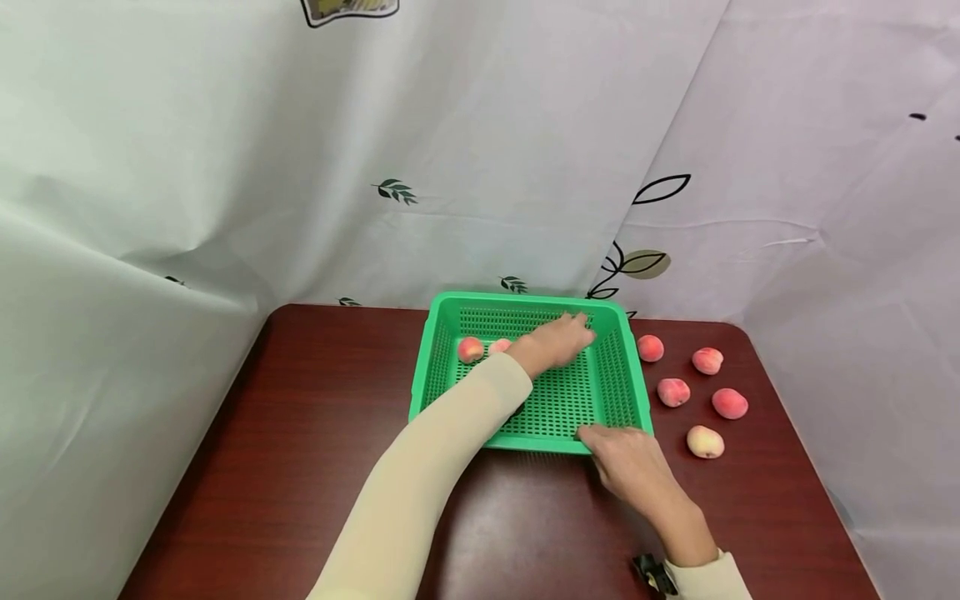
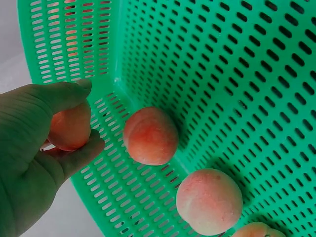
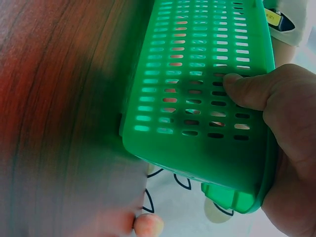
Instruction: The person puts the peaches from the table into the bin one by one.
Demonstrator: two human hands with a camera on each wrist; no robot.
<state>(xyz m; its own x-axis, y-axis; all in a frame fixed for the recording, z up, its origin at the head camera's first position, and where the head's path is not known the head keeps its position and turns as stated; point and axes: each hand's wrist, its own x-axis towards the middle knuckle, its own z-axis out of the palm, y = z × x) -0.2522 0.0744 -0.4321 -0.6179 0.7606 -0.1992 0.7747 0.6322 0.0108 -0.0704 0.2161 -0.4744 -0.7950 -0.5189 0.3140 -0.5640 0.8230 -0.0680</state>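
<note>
A green perforated plastic basket (image 1: 528, 442) stands on the table. Reaching over it, my left hand (image 1: 558, 340) is inside toward the back right, and its thumb and fingers hold a peach (image 2: 72, 127), which the hand hides in the head view. Below that hand in the left wrist view, a red peach (image 2: 150, 136) and a paler peach (image 2: 209, 201) lie in the basket, with part of another peach (image 2: 258, 231) at the frame's lower edge. My right hand (image 1: 632, 467) grips the basket's near rim by the right corner, thumb pressed against the perforated wall (image 3: 195, 133).
Several loose peaches (image 1: 730, 403) lie on the dark red-brown table (image 1: 322, 433) to the right of the basket, one of them a pale yellow peach (image 1: 705, 442). White patterned cloth (image 1: 465, 150) hangs behind the table and at both sides.
</note>
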